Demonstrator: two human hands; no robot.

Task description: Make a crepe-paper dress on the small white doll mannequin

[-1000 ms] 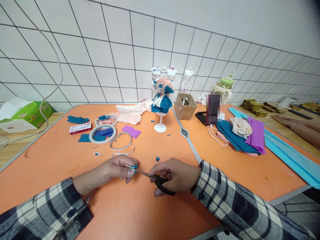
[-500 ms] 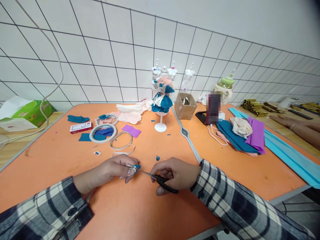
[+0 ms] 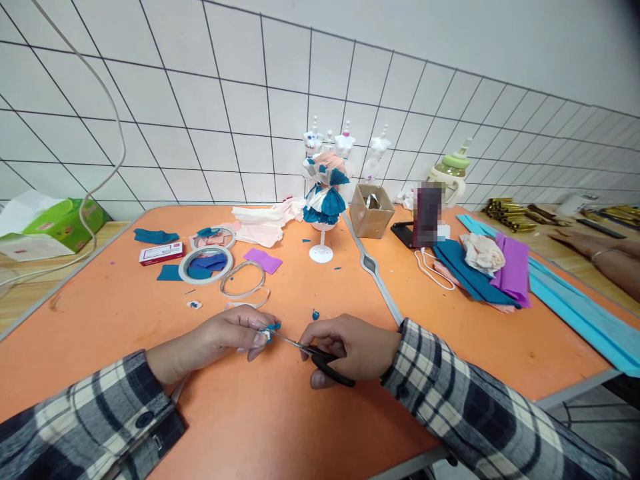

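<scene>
Between thumb and fingers, my left hand (image 3: 227,337) pinches a small blue and white crepe paper piece (image 3: 271,331). My right hand (image 3: 353,348) is closed round the black handles of a pair of scissors (image 3: 327,363). The thin blades point left and reach the paper piece at my left fingertips; whether they are parted there is too small to tell. A small blue scrap (image 3: 315,314) lies on the orange table just beyond my right hand. Farther back stands a miniature dress form (image 3: 324,200) on a white base, dressed in blue, white and peach crepe paper.
Tape rolls (image 3: 186,277), a red and white box (image 3: 161,253) and a purple paper piece (image 3: 263,260) lie on the left. Behind are a cardboard box (image 3: 371,212) and a phone (image 3: 427,215). Folded crepe paper (image 3: 511,267) lies right, near another person's arm (image 3: 615,257).
The scissor blades and the paper piece have shifted slightly at my left fingertips. Both hands stay in nearly the same place. The other person's hand has moved a little to the right.
</scene>
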